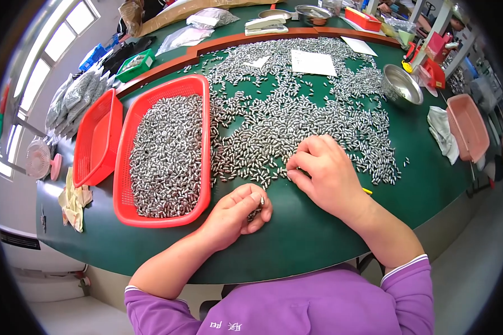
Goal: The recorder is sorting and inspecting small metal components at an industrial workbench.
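Note:
A broad spread of small shiny metal parts point(296, 120), bullet-shaped with banded middles, covers the middle of the green table. My left hand point(237, 215) is curled, palm partly up, near the front edge of the spread; several of the metal parts show between its fingers. At the spread's near edge, my right hand point(318, 167) reaches down with thumb and fingertips pinched together among the parts. Whether a part sits between those fingertips is hidden. Left of my left hand stands a red plastic basket point(206, 134), filled with the same kind of metal parts.
Beside the full basket is another red basket point(98, 139). A steel bowl point(402, 85) and a pink tub point(468, 128) stand at the right. White paper point(313, 62) lies on the parts. A wooden strip point(229, 41) edges the far side, with a stapler point(266, 25) beyond.

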`<state>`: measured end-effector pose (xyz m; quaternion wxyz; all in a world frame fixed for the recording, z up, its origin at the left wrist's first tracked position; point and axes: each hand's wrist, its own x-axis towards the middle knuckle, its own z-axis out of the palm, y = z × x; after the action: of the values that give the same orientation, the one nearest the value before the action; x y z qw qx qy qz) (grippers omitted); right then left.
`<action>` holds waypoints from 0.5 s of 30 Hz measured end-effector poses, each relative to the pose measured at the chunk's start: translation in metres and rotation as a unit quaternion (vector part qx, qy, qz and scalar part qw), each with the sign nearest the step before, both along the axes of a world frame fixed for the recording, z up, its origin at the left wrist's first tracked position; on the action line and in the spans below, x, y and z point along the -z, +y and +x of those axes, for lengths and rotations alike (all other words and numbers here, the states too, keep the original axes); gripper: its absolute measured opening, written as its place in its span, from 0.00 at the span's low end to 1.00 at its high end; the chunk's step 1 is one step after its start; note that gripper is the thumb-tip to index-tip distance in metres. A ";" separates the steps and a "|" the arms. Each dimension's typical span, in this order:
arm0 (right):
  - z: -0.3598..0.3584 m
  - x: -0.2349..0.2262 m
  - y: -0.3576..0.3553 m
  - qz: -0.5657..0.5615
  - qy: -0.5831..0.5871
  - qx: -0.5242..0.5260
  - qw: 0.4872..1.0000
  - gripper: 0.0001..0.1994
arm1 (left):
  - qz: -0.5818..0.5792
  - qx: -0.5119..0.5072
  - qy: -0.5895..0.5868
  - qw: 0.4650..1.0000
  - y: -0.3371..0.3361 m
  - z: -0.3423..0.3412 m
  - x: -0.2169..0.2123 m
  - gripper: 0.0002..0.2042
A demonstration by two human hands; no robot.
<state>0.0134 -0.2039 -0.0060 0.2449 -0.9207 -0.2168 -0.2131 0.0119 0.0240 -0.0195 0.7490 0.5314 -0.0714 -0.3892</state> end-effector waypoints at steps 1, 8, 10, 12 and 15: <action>-0.001 0.001 0.000 -0.004 0.025 0.001 1.000 0.06 | -0.019 0.002 0.011 1.000 0.000 0.001 0.000 0.11; -0.005 0.005 0.002 -0.028 0.042 -0.017 0.999 0.06 | -0.090 -0.024 0.037 0.995 0.001 0.004 0.005 0.11; -0.004 0.007 0.003 -0.033 0.027 -0.023 0.999 0.06 | -0.079 -0.023 0.033 0.996 0.002 0.003 0.006 0.09; -0.003 0.004 0.005 0.005 0.026 -0.034 0.999 0.06 | -0.075 -0.014 0.031 0.997 0.004 0.002 0.007 0.06; -0.004 -0.006 0.008 0.110 0.068 -0.093 0.987 0.05 | -0.042 -0.015 0.043 0.998 0.001 0.001 0.003 0.07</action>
<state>0.0095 -0.1962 0.0004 0.3771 -0.8764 -0.2598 -0.1491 0.0126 0.0247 -0.0227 0.7788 0.4833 -0.0475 -0.3969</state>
